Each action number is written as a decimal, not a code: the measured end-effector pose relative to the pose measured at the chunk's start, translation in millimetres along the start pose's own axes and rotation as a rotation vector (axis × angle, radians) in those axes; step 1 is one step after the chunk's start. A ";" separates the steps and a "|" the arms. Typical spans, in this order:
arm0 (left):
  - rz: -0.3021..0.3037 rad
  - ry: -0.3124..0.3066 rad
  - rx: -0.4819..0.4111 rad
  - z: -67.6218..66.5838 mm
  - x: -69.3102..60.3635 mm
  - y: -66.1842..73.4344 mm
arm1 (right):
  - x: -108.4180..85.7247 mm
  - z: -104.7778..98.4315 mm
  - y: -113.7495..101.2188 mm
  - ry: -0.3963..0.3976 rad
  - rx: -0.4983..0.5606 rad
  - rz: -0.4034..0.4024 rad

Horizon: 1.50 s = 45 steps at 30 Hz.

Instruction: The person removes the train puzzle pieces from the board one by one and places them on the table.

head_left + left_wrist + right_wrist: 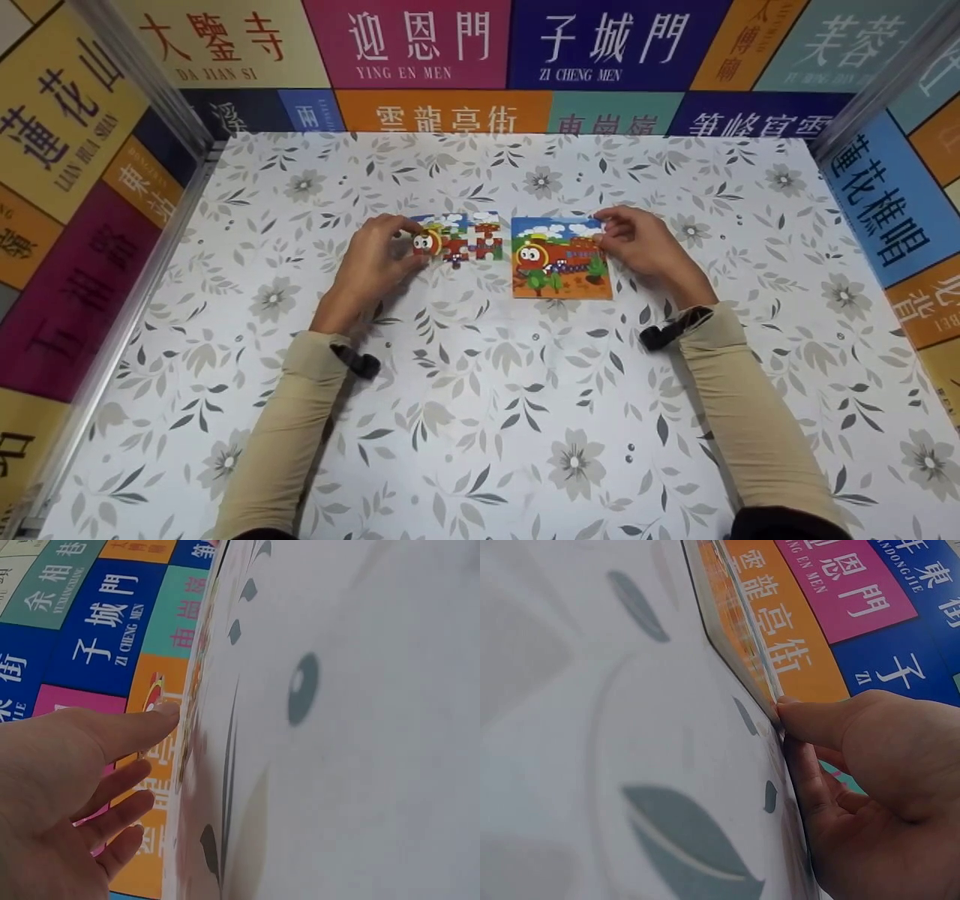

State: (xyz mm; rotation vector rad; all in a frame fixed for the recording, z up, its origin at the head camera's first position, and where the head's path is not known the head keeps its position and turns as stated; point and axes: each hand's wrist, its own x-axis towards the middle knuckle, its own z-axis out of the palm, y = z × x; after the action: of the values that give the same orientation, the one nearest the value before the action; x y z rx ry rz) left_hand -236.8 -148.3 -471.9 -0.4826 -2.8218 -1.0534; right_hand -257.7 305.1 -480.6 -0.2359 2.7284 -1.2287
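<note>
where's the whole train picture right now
In the head view, the whole train picture lies right of centre on the flowered tabletop, with the puzzle pieces to its left and the right hand at its upper right edge.

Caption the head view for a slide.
Left hand at the partial train puzzle, right hand at a train picture beside it.

The picture card (551, 281) and puzzle pieces (452, 246) look like smooth printed cardboard; the sleeves (281, 435) are matt, creased cloth.
</note>
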 end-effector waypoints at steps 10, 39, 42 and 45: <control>-0.013 -0.060 -0.032 -3.0 0.6 -8.3 | -1.1 0.5 -1.0 -0.002 0.015 0.000; -0.021 -0.132 -0.082 -6.6 0.3 -13.7 | 1.2 0.3 2.6 0.004 -0.001 -0.009; -0.020 -0.129 -0.073 -7.0 0.7 -7.2 | 0.9 0.5 2.2 0.004 -0.004 -0.010; -0.021 -0.129 -0.072 -6.6 2.2 3.3 | 1.0 0.4 2.4 -0.001 0.002 -0.003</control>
State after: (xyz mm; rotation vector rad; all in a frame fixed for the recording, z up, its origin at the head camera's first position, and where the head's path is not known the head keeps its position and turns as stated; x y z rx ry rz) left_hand -238.0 -149.6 -464.4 -0.5481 -2.9140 -1.1723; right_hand -258.8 306.1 -482.7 -0.2411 2.7264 -1.2324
